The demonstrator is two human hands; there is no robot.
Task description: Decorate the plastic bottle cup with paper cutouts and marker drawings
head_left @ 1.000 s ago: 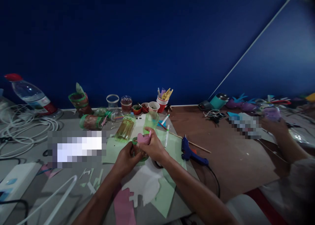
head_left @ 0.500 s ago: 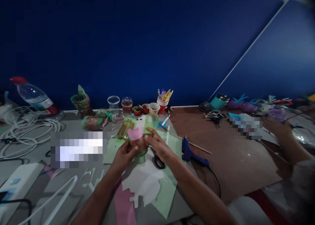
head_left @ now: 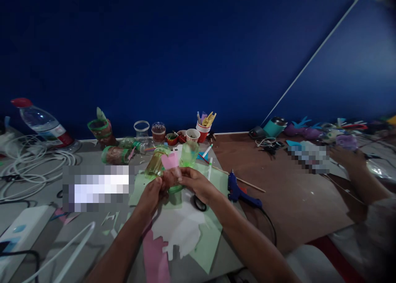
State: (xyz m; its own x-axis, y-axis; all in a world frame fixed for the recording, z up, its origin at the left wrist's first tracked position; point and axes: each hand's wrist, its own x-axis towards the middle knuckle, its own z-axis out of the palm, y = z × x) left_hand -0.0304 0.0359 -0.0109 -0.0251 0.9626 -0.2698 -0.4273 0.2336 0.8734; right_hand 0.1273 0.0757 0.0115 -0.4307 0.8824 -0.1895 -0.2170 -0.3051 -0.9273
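Note:
Between my hands is a small brown-painted plastic bottle piece (head_left: 171, 178) with a green rim at its lower end. A pink paper cutout (head_left: 169, 161) rises from its upper edge. My left hand (head_left: 152, 195) is closed on the left side of the bottle piece, fingers partly hidden. My right hand (head_left: 195, 183) pinches its right side near the pink paper. Below my right hand lie black-handled scissors (head_left: 199, 203), on white paper (head_left: 179, 229) with notched edges. Behind the hands are a yellow-green cut bottle (head_left: 157, 162) and a pale green one (head_left: 189, 153).
A blue glue gun (head_left: 243, 192) and a wooden stick (head_left: 253, 185) lie to the right. Cups (head_left: 203, 133) and painted bottle pieces (head_left: 116, 155) line the back. Coiled white cable (head_left: 34, 167) and a power strip (head_left: 24, 229) are left. Another person's hand (head_left: 346, 159) is at far right.
The bottle piece has tilted and turned a little in my hands, its green rim now showing below. My right fingers have moved slightly down and left against it.

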